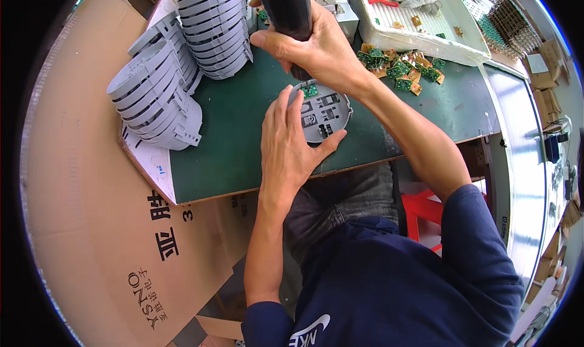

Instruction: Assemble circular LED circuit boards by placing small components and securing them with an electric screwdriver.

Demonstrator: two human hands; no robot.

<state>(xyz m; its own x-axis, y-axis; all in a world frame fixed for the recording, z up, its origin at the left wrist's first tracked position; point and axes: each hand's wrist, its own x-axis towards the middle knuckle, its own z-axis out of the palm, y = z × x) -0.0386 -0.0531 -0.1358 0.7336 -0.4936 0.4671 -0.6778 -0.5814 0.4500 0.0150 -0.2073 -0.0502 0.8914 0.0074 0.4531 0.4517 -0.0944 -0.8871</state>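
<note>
A round grey plastic housing (339, 121) with cut-outs lies on the green work surface in front of me. My left hand (285, 141) steadies it, fingers along its left side and thumb at its near edge. My right hand (331, 50) is closed around a black electric screwdriver (285, 11), held upright over the housing's far part. A small green circuit board (310, 91) sits in the housing right under the screwdriver's tip. Whether the bit touches a screw there is too small to tell.
Stacked grey housings (213, 34) stand at the far left, with a shorter, leaning stack (159, 104) nearer me. Loose green circuit boards with copper-coloured parts (403, 70) lie to the right. Behind them is a white foam tray (453, 50) holding gloves. A large cardboard sheet (79, 164) rises at left.
</note>
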